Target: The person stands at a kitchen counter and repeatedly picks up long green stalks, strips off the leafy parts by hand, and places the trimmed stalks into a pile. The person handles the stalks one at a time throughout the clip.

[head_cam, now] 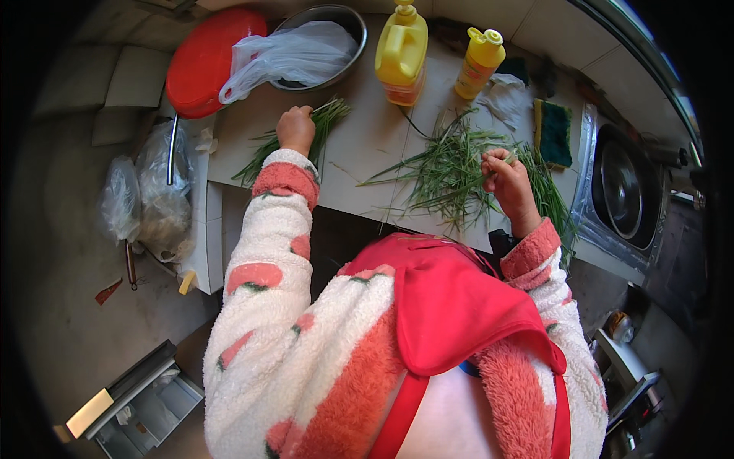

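My left hand (296, 131) rests at a bunch of long thin green leaves (328, 120), likely chives, on the tiled counter, its fingers closed around the stems' upper end. Pinched between thumb and fingers, a few green blades with a pale end are in my right hand (504, 172). Below and left of that hand spreads a loose, tangled heap of green leaves and trimmings (450, 166). More long leaves (547, 195) lie in a bundle beyond my right wrist, partly hidden by the hand and sleeve.
A metal bowl (360, 34) with a plastic bag (298, 54) and a red lid-like object (209, 63) stand back left. Behind the leaves are a yellow pump jug (401, 57), a yellow bottle (479, 66), and a sponge (553, 133). A gas hob (625, 181) is at right.
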Demonstrator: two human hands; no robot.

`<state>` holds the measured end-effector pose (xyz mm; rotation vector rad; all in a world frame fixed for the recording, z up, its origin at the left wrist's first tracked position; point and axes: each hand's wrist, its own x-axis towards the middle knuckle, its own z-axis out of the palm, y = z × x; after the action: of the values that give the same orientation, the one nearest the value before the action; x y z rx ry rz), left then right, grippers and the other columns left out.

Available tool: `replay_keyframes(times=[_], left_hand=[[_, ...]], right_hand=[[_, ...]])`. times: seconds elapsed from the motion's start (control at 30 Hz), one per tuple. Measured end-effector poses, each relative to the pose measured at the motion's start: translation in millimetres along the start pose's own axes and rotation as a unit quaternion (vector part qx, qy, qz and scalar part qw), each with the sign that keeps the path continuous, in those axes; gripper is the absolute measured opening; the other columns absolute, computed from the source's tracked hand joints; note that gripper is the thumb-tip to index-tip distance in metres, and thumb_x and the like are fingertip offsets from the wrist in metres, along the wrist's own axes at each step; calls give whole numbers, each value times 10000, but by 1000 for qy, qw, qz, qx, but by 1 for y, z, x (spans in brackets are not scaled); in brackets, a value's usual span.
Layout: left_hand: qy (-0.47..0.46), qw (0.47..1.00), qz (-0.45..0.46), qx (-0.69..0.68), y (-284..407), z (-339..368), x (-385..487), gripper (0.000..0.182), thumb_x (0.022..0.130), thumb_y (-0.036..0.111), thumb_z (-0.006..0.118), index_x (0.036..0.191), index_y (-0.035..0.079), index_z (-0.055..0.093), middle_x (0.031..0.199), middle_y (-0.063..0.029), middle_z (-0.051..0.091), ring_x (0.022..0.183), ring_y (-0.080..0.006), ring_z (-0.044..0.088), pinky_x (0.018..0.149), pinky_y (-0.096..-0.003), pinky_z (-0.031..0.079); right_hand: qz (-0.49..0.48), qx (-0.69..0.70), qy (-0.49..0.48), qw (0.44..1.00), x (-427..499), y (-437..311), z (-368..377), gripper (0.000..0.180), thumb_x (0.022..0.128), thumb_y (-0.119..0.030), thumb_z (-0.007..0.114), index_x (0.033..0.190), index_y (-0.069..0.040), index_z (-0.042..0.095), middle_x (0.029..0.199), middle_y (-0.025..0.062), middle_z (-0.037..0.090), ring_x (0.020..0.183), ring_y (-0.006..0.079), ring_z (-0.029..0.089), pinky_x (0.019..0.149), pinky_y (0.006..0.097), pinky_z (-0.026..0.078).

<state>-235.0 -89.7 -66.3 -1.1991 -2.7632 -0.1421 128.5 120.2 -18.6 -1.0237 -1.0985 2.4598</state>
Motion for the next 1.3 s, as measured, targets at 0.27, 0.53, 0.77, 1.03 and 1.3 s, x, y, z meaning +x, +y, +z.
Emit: replay_keyframes(times=[0.27,0.53,0.77,1.03,1.3], left_hand=[[113,984,108,-82,54,-22,-5,112,727,109,566,804,59,631,769,-137,605,698,-316,576,635,-403,466],[-234,813,95,-526,213,-70,-76,172,749,189,616,816,32,644,746,-114,622,674,-228,590,624,-311,453],[-349,703,-23,-619,230,-60,-89,125,763,118,611,798,-1,620,636,-16,572,554,-93,508,518,-242,414],[-346,627,-104,-690,227,-62,-94,98,816,110,556,830,13,567,652,-14,566,547,-68,500,478,-207,395],[-372,616,-121,-684,220,-69,-92,127,862,135,486,902,25,536,758,-63,615,624,-98,552,563,-212,435]], right_hand=[[-8,77,7,997,-1,1,-11,147,798,-139,565,901,-44,521,708,49,551,472,112,459,455,235,362],[16,66,-12,998,2,2,-2,141,800,-133,569,894,-43,515,702,45,559,476,117,484,451,224,393],[12,59,-66,996,-6,5,-5,181,809,-114,564,956,-16,526,740,51,572,545,123,535,509,214,427],[11,11,-55,998,-6,6,-7,120,814,-106,565,896,-18,558,756,30,578,545,98,522,521,207,422],[14,-17,-34,999,-6,4,-10,113,821,-128,566,880,-32,559,756,32,593,528,84,506,500,204,407]])
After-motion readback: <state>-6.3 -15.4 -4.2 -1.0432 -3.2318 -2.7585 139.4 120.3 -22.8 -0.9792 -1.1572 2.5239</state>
